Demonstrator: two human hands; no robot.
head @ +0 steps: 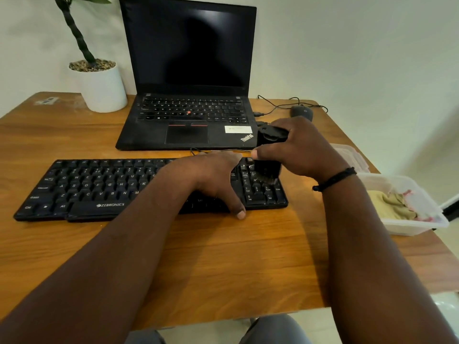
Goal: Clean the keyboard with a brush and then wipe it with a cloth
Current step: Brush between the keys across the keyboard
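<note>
1. Black keyboard (99, 187) flat on wooden bench (223, 256), long side toward the wearer, "ZEBRONICS" printed on front edge.
2. Left hand (211, 177) laid over right-centre of keyboard, fingers relaxed and spread, thumb reaching past front edge down to bench. Holding nothing; pressing the board flat.
3. Right hand (303, 150) wrapped round a black brush (269, 155), thumb on its near face, fingers curled behind. Brush upright, bristles down, touching keys of the number pad at keyboard's right end.
4. Bristle tips slightly blurred; exact keys under them not readable.
5. Dark cord bracelet (335, 178) on right wrist.
6. Open black laptop (188, 70) behind keyboard, screen dark, "ThinkPad" mark at lower right of palm rest, white sticker beside it.
7. Dark mouse (301, 112) right of laptop, near bench's far edge, thin black cable (273, 105) looping between the two.
8. Clear plastic tub (409, 202) at bench's right edge, well apart from keyboard. Tan cloth (390, 204) bunched inside it, something pink-red beside the cloth, too unclear to name.
9. Clear lid (350, 157) flat on bench just behind tub.
10. White pot (104, 90) at far left corner, pebbles on top, dark green stalk rising out of frame.
11. Pale wall behind. Grey-clad knees at bottom edge.
</note>
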